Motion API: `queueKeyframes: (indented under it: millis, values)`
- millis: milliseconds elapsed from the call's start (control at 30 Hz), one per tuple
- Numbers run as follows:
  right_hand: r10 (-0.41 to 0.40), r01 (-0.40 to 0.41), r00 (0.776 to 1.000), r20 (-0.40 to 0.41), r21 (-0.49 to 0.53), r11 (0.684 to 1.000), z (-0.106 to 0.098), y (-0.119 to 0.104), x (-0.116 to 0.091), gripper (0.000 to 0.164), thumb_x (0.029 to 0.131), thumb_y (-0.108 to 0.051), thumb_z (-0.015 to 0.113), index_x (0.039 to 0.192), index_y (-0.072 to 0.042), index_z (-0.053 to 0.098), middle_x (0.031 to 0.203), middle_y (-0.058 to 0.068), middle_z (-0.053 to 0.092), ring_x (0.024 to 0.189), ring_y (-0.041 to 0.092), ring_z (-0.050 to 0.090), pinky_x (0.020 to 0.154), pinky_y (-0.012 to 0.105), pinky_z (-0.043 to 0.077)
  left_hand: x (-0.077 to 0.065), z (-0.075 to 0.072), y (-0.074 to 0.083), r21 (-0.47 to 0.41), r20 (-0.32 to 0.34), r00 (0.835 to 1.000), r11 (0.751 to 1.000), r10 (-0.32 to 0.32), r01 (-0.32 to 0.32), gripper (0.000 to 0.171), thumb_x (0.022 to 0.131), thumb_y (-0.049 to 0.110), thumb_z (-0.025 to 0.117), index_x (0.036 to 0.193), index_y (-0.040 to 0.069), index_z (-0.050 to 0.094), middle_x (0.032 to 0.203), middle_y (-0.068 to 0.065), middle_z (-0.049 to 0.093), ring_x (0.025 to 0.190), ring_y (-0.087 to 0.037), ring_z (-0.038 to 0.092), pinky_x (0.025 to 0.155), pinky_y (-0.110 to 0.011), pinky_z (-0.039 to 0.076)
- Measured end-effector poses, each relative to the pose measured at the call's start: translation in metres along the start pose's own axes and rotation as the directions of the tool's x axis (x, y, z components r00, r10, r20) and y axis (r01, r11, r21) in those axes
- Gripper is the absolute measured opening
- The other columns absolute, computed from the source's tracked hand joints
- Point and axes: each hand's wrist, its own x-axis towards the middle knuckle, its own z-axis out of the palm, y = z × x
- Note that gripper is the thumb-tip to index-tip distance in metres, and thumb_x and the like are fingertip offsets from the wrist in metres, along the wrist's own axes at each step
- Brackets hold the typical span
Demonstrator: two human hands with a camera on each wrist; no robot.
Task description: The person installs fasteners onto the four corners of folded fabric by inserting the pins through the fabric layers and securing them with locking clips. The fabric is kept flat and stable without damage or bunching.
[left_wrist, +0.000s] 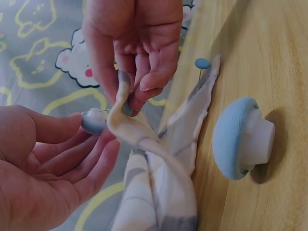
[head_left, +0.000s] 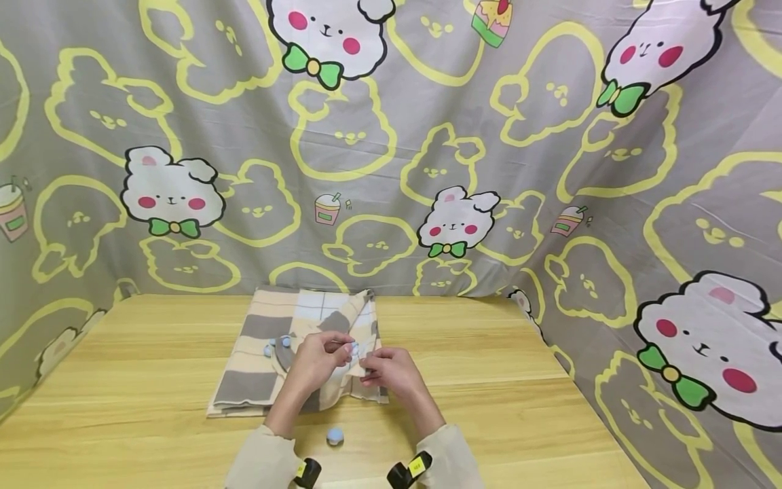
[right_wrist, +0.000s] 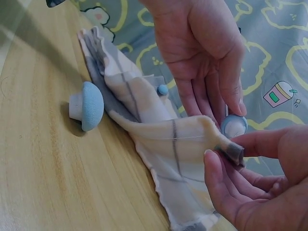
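A plaid blanket (head_left: 247, 363) in grey, beige and white lies folded on the table. My right hand (head_left: 391, 370) pinches a raised corner of its cloth (right_wrist: 192, 144); a bit of blue shows by those fingertips in the left wrist view. Beside that corner, my left hand (head_left: 320, 356) holds a blue-and-white mushroom-shaped quilt fastener (left_wrist: 94, 121) between thumb and fingers. A thin needle runs between the fastener and the cloth; whether it pierces the cloth I cannot tell. Another mushroom-shaped fastener (head_left: 334, 436) lies on its side in front of the blanket.
Several blue pieces (head_left: 286, 341) sit on the blanket's left part. One blue-headed pin (left_wrist: 202, 63) stands at a cloth corner. The wooden table (head_left: 489, 380) meets a patterned grey curtain (head_left: 379, 204) at the back and sides.
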Motion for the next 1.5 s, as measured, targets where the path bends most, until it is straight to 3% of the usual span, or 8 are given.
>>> queueKeyframes:
  millis: [367, 667, 900, 1067, 1200, 1333, 1500]
  values:
    - [0.009, -0.009, 1.0, -0.002, 0.007, 1.0, 0.0005, 0.0001, 0.0009, 0.022, 0.091, -0.01, 0.069, 0.096, 0.012, 0.068, 0.082, 0.007, 0.069, 0.068, 0.013, 0.07, 0.068, 0.029, 0.06, -0.0012, 0.0026, 0.0035, 0.042, -0.021, 0.999, 0.998, 0.05, -0.049, 0.012, 0.093, 0.008, 0.072, 0.104, 0.009, 0.077, 0.102, -0.006, 0.078, 0.097, -0.024, 0.073, 0.082, -0.041, 0.058]
    - [0.022, -0.022, 1.0, 0.001, 0.024, 0.999, 0.0012, 0.0016, 0.0027, 0.019, 0.091, -0.009, 0.067, 0.095, 0.01, 0.068, 0.084, 0.007, 0.067, 0.07, 0.014, 0.07, 0.072, 0.031, 0.061, -0.0011, 0.0065, 0.0019, 0.06, -0.026, 0.997, 0.995, 0.077, -0.075, 0.012, 0.09, 0.008, 0.075, 0.102, 0.008, 0.077, 0.098, -0.004, 0.078, 0.091, -0.02, 0.072, 0.077, -0.036, 0.057]
    - [0.033, -0.034, 0.999, 0.018, 0.031, 0.999, 0.0003, -0.0031, -0.0001, 0.025, 0.098, -0.012, 0.061, 0.103, 0.012, 0.067, 0.085, 0.008, 0.069, 0.069, 0.012, 0.068, 0.073, 0.031, 0.061, 0.0004, 0.0063, 0.0032, 0.052, -0.04, 0.996, 0.996, 0.077, -0.075, 0.011, 0.088, 0.008, 0.077, 0.1, 0.008, 0.077, 0.096, -0.004, 0.078, 0.089, -0.019, 0.072, 0.076, -0.034, 0.056]
    - [0.051, -0.051, 0.999, 0.012, 0.017, 0.999, 0.0, -0.0051, -0.0017, 0.041, 0.105, -0.026, 0.052, 0.11, 0.011, 0.068, 0.079, 0.007, 0.069, 0.068, 0.012, 0.067, 0.07, 0.028, 0.06, 0.0006, 0.0069, 0.0036, 0.042, -0.048, 0.996, 0.997, 0.073, -0.071, 0.016, 0.086, 0.007, 0.079, 0.102, 0.005, 0.076, 0.096, -0.006, 0.078, 0.088, -0.02, 0.073, 0.076, -0.034, 0.057]
    - [0.059, -0.059, 0.998, 0.02, 0.006, 0.998, 0.0005, -0.006, -0.0027, 0.052, 0.105, -0.04, 0.054, 0.109, 0.01, 0.068, 0.078, 0.005, 0.068, 0.067, 0.012, 0.066, 0.069, 0.028, 0.06, -0.0006, 0.007, 0.0041, 0.021, -0.036, 0.997, 0.998, 0.066, -0.065, 0.022, 0.084, 0.003, 0.08, 0.106, 0.002, 0.074, 0.097, -0.008, 0.078, 0.088, -0.02, 0.073, 0.076, -0.034, 0.058]
    - [0.047, -0.047, 0.998, 0.03, -0.01, 0.999, 0.0008, -0.0055, -0.0027, 0.052, 0.103, -0.04, 0.057, 0.107, 0.01, 0.069, 0.078, 0.004, 0.067, 0.067, 0.012, 0.066, 0.069, 0.028, 0.06, -0.0017, 0.0058, 0.0047, -0.001, -0.025, 0.998, 0.998, 0.065, -0.065, 0.024, 0.084, 0.001, 0.079, 0.107, 0.001, 0.073, 0.097, -0.01, 0.078, 0.09, -0.022, 0.074, 0.078, -0.037, 0.059]
    - [0.051, -0.05, 0.998, 0.021, -0.018, 0.999, 0.0004, -0.0049, -0.0027, 0.051, 0.103, -0.038, 0.057, 0.113, 0.011, 0.067, 0.082, 0.007, 0.067, 0.071, 0.014, 0.066, 0.069, 0.028, 0.06, -0.0006, 0.0039, 0.0036, 0.043, -0.056, 0.997, 0.998, 0.051, -0.048, 0.015, 0.093, 0.014, 0.073, 0.105, 0.005, 0.074, 0.093, -0.008, 0.077, 0.09, -0.024, 0.073, 0.076, -0.038, 0.057]
